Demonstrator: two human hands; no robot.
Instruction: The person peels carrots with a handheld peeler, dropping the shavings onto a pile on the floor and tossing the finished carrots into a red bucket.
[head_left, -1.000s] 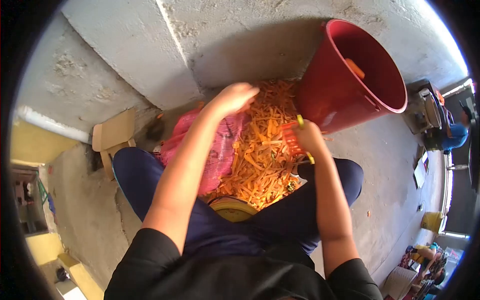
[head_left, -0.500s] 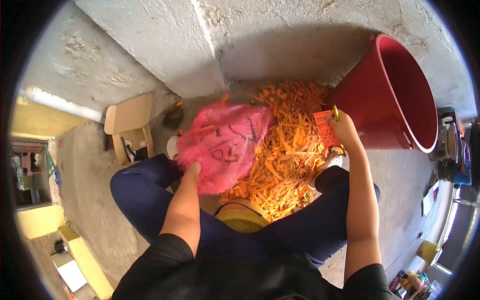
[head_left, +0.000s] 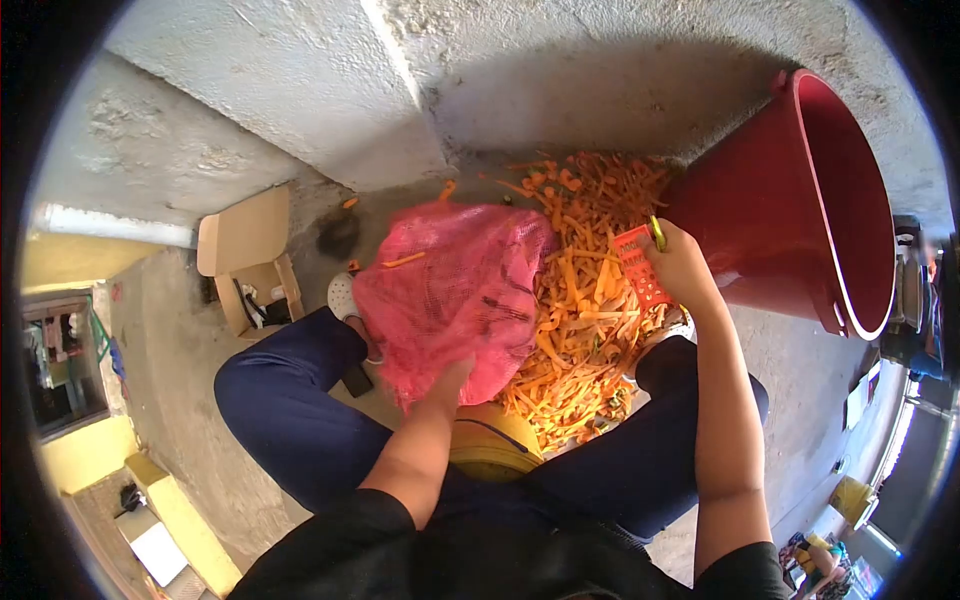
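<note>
Rough grey concrete makes up the floor (head_left: 200, 330) and the slanted wall slab (head_left: 300, 90) behind it, sunlit at the upper left and shaded where the person sits with knees apart in dark blue trousers. Between the knees lies a broad heap of orange peelings (head_left: 580, 290) — long thin strips piled on the floor up to the foot of the wall. On the left part of the heap rests a pink mesh sack (head_left: 450, 295), bulging, with dark markings on its netting and one orange strip lying on top. The left hand (head_left: 450, 378) is at the sack's near edge, fingers pushed into the mesh; whether they are closed on it cannot be told from this angle. The right hand (head_left: 680, 265) is closed around an orange peeler (head_left: 640, 265) with a yellow end, held just above the right side of the peelings. Just beside that hand, to the right, stands a large red bucket (head_left: 800, 200), tilted so that its open mouth faces right. A yellow stool (head_left: 490, 445) shows under the person, between the thighs. To the left of the sack an open cardboard box (head_left: 250, 260) sits on the floor — some small items inside, too small to name
</note>
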